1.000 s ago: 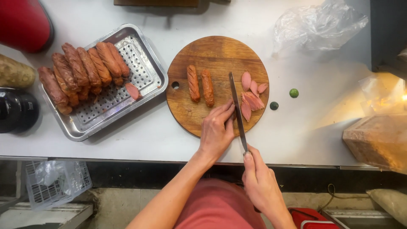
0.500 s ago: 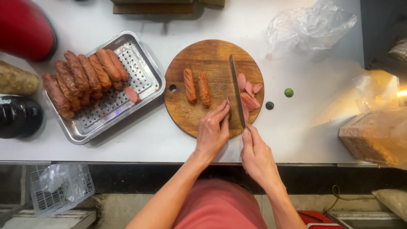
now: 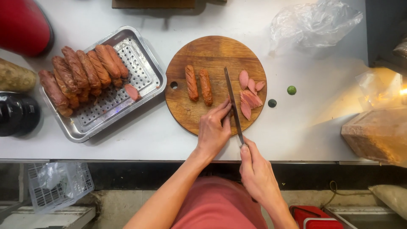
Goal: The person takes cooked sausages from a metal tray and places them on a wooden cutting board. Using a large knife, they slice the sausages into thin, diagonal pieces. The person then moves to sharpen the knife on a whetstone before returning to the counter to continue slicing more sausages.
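A round wooden cutting board [image 3: 212,51] lies on the white counter. Two whole sausages [image 3: 198,85] rest side by side on it. Several pink sausage slices [image 3: 250,95] lie at its right. My right hand [image 3: 256,176] grips the handle of a long knife [image 3: 232,101] whose blade lies across the board between sausages and slices. My left hand [image 3: 214,129] rests on the board's near edge, fingertips touching the blade's left side; what is under them is hidden.
A perforated metal tray [image 3: 140,72] at left holds several grilled sausages [image 3: 80,72] and one slice. Two small round green bits [image 3: 291,90] lie right of the board. A crumpled clear bag [image 3: 316,25], a red container [image 3: 21,23], a dark round object [image 3: 17,114] surround.
The view has shifted slightly. My left hand stays pressed beside the blade and the knife stays across the board; the pile of slices looks about the same.
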